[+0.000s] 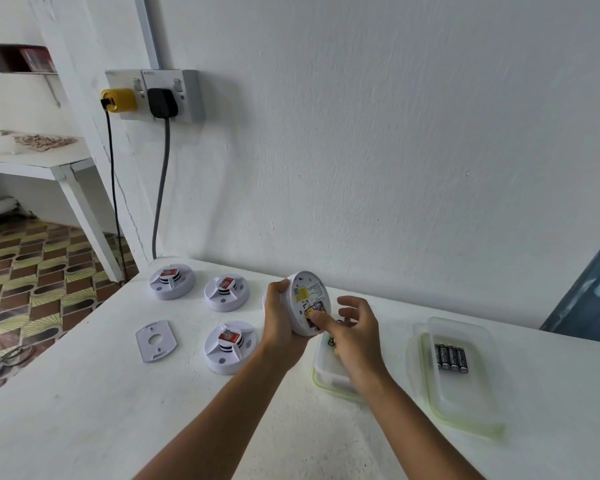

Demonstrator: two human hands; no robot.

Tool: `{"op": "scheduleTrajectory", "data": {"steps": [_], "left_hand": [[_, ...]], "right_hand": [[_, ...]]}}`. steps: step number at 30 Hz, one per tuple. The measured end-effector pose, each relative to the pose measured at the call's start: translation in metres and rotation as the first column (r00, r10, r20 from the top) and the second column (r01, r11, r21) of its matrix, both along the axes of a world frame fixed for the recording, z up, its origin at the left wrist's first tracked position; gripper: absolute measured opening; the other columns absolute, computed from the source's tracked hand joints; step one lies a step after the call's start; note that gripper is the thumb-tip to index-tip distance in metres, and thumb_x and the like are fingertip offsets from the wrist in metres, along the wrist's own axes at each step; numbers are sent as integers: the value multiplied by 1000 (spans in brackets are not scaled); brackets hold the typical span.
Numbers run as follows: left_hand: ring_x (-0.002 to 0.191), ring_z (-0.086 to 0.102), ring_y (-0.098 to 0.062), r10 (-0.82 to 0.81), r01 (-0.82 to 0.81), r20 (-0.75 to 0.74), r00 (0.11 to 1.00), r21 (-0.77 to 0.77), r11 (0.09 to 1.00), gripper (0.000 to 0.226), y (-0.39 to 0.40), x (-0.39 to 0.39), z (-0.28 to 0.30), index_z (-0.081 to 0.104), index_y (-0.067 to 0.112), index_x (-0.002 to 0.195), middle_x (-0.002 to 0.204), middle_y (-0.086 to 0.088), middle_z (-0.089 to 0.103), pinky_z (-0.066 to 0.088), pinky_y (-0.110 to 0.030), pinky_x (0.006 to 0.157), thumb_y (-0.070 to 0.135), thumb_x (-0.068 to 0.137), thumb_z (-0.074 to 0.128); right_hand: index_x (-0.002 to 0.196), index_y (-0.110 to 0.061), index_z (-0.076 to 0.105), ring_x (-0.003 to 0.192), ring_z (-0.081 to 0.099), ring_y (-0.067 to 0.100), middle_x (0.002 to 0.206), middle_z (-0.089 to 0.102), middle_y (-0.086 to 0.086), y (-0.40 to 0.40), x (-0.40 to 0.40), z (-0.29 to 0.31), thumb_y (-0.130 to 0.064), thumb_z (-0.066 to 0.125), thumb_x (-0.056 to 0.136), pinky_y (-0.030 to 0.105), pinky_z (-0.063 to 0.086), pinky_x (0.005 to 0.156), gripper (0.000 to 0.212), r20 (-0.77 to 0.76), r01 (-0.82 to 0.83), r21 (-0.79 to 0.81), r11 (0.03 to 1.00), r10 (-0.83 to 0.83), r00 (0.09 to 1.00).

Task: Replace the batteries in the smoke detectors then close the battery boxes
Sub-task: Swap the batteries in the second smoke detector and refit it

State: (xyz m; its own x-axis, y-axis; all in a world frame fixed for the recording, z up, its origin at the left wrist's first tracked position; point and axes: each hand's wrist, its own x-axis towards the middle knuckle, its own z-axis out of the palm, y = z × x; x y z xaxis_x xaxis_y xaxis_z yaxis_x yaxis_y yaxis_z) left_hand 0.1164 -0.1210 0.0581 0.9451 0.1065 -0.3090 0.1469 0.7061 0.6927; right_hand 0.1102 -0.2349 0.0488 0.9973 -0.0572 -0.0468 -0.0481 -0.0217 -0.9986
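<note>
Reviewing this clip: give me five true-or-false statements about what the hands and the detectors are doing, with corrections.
1. The left hand grips the lifted smoke detector. True.
2. The right hand is picking a battery from the black batteries. False: its index finger is at the lifted detector's open battery compartment.
3. Three other smoke detectors sit on the white table. True.
4. The black batteries lie loose on the table. False: they rest in a clear plastic tray.
5. The mounting plate is fixed to the lifted detector. False: it lies flat on the table, apart.
</note>
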Motion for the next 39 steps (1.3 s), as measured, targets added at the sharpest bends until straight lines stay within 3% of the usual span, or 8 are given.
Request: {"op": "scheduleTrajectory", "data": {"steps": [5, 9, 13, 18, 24, 29, 35, 39], "left_hand": [[95, 57, -35, -36, 41, 64, 997, -85, 996, 49, 0, 2, 2, 73, 9, 96, 97, -19, 66, 42, -52, 96, 42, 88, 38], [96, 58, -37, -51, 57, 87, 995, -68, 996, 47, 1, 2, 7, 72, 10, 101, 104, -20, 65, 47, -50, 88, 42, 86, 41], [102, 56, -38, -149, 159, 99, 984, -97, 982, 50, 3, 0, 14, 70, 7, 105, 111, -23, 62, 37, -54, 102, 41, 79, 45], [100, 60, -36, -310, 320, 114, 944, -83, 944, 54, 11, -3, 26, 77, 7, 96, 105, -21, 69, 40, -49, 98, 43, 79, 41], [96, 60, -36, -344, 348, 69, 936, -48, 936, 56, 12, -4, 33, 75, 7, 97, 102, -20, 68, 42, -50, 95, 46, 77, 41], [94, 59, -34, -354, 355, 33, 935, -53, 933, 59, 15, -3, 31, 77, 8, 91, 97, -19, 71, 42, -49, 94, 47, 85, 33], [96, 59, -34, -336, 338, 42, 941, -61, 939, 57, 16, -4, 33, 78, 9, 92, 99, -19, 70, 43, -49, 91, 46, 84, 35], [97, 58, -35, -310, 312, 39, 950, -49, 949, 55, 20, -4, 33, 75, 11, 99, 103, -19, 69, 46, -47, 84, 47, 82, 37]], "right_hand": [[132, -25, 46, 112, 58, 26, 128, 55, 7, 5, 3, 0, -30, 86, 68, 38, 50, 89, 76, -113, -28, 135, 990, 44, 993], [131, -29, 45, 94, 54, 24, 129, 58, 7, 3, 8, 3, -36, 90, 61, 30, 43, 70, 84, -141, -70, 186, 980, 97, 985], [127, -25, 52, 87, 59, 18, 114, 67, 5, 0, 6, 10, -26, 85, 69, 29, 43, 63, 67, -170, -174, 259, 950, 222, 960], [127, -21, 54, 96, 68, 27, 105, 73, 10, -9, 6, 27, -24, 67, 86, 38, 52, 72, 43, -56, -249, 405, 880, 296, 954], [116, -18, 61, 91, 72, 23, 103, 73, 8, -13, 0, 36, -10, 74, 81, 35, 60, 71, 38, 57, -266, 273, 924, 261, 964], [112, -20, 65, 95, 71, 24, 102, 73, 6, -13, 0, 34, -7, 76, 79, 43, 60, 79, 37, 96, -266, 187, 946, 252, 963], [113, -23, 64, 98, 70, 25, 105, 73, 7, -16, -1, 38, -9, 73, 82, 39, 60, 77, 36, 99, -341, 190, 920, 328, 939], [113, -27, 63, 96, 70, 28, 104, 72, 12, -20, -2, 41, 7, 70, 79, 34, 59, 73, 49, 82, -427, 223, 876, 420, 904]]}}
